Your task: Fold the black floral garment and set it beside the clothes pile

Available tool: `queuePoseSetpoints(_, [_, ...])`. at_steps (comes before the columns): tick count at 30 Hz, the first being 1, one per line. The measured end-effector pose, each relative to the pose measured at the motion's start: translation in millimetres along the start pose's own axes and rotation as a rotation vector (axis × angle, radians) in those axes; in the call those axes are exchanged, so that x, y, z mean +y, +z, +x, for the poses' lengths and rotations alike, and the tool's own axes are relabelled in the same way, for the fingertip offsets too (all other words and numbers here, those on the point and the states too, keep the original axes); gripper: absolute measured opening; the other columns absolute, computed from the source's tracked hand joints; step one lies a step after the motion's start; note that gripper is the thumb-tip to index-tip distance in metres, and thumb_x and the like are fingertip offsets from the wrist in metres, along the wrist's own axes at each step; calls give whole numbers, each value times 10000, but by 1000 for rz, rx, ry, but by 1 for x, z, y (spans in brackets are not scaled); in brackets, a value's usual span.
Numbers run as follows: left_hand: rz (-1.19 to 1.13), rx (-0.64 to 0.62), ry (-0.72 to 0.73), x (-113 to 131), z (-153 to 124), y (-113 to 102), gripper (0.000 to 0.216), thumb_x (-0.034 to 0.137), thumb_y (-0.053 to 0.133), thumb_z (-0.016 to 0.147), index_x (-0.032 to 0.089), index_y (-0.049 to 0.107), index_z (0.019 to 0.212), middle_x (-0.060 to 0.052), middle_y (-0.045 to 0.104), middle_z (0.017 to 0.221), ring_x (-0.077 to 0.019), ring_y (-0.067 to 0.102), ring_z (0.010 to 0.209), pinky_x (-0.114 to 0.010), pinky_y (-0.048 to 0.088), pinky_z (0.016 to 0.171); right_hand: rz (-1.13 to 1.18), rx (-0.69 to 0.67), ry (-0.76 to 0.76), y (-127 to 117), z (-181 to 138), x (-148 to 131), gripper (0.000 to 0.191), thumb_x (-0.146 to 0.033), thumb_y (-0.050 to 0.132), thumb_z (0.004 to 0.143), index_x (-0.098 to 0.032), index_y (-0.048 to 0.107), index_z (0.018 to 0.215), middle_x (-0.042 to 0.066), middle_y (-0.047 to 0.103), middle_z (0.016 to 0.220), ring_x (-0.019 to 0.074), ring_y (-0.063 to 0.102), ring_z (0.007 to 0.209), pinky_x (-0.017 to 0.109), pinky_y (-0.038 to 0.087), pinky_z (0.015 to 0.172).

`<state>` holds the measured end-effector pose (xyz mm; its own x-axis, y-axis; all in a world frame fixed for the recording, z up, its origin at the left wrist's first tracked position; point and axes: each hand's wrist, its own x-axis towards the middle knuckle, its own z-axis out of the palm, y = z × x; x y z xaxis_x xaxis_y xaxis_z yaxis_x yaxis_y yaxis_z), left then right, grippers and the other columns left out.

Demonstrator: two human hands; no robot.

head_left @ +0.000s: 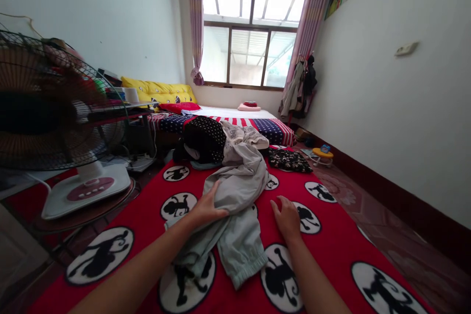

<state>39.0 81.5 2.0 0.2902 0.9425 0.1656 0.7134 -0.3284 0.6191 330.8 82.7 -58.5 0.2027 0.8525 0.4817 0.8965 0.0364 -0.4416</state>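
A pale grey garment [235, 191] lies crumpled across a red blanket [331, 240] printed with black monkeys in white circles. My left hand [206, 206] rests on the garment's left side, its fingers curled over a fold of the cloth. To the right of the garment, my right hand [287, 217] lies flat on the blanket with fingers stretched out, just beside the cloth. A cuffed end of the garment [245, 267] points toward me between my forearms.
A black dotted garment [204, 138] and a dark floral cloth [289, 160] lie farther back. A standing fan [47, 122] is at the left on a white base. A striped mattress [257, 125], yellow pillows [162, 91], a window and hanging clothes [300, 91] fill the back.
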Motion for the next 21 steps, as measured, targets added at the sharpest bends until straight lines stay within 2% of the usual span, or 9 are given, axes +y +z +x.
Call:
queuePoseSetpoints(2, [84, -27, 146, 16, -7, 22, 861, 241, 668, 669, 268, 324, 1458, -112, 510, 1382, -307, 516, 1225, -398, 427, 998, 109, 27, 55, -1, 1, 1, 476, -464, 407, 892, -91, 613, 1103, 167, 669, 1078, 266, 599, 1019, 369, 407, 920])
queuePoseSetpoints(4, [229, -64, 361, 35, -21, 46, 694, 178, 611, 703, 321, 460, 1365, -83, 585, 1257, -295, 571, 1106, -394, 469, 909, 285, 62, 127, -4, 1, 3, 548, -532, 353, 893, -100, 590, 1133, 172, 663, 1096, 266, 609, 1007, 375, 428, 897])
queuePoseSetpoints(6, [334, -85, 545, 52, -36, 68, 541, 165, 568, 755, 327, 550, 1271, -78, 613, 1114, -278, 578, 999, -384, 487, 809, 458, 100, 176, -6, 1, 3, 592, -574, 311, 892, -110, 562, 1161, 172, 651, 1130, 257, 612, 1012, 371, 443, 884])
queuePoseSetpoints(8, [360, -75, 624, 63, -45, 82, 414, 183, 575, 777, 332, 622, 1161, -72, 600, 1042, -261, 556, 950, -368, 479, 757, 556, 131, 178, -9, -1, 2, 600, -589, 302, 888, -119, 547, 1170, 172, 634, 1165, 254, 601, 1040, 371, 444, 892])
queuePoseSetpoints(11, [307, -32, 599, 64, -48, 89, 345, 190, 625, 751, 350, 667, 1054, -56, 584, 1034, -238, 538, 935, -356, 461, 758, 593, 114, 141, -10, -5, -7, 604, -590, 363, 868, -127, 499, 1231, 174, 586, 1251, 252, 580, 1085, 371, 440, 916])
queuePoseSetpoints(16, [198, 49, 580, 58, -50, 86, 307, 198, 600, 780, 345, 666, 1042, -51, 614, 991, -235, 558, 916, -375, 461, 768, 469, 23, 8, -2, -15, -30, 736, -525, 559, 768, -146, 379, 1373, 159, 461, 1408, 260, 433, 1296, 381, 368, 1032])
queuePoseSetpoints(18, [95, 82, 584, 61, -54, 80, 350, 226, 596, 798, 339, 634, 1127, -49, 632, 1017, -230, 574, 930, -376, 469, 800, 433, 4, 11, 0, -16, -35, 651, -464, 557, 754, -147, 464, 1314, 146, 535, 1336, 266, 493, 1235, 376, 399, 993])
queuePoseSetpoints(21, [-153, 198, 521, 66, -53, 54, 368, 303, 568, 849, 313, 588, 1216, -42, 643, 1108, -207, 597, 982, -353, 476, 880, 494, 5, 104, 0, -15, -31, 378, -390, 510, 734, -162, 660, 996, 97, 706, 955, 256, 629, 913, 340, 474, 813])
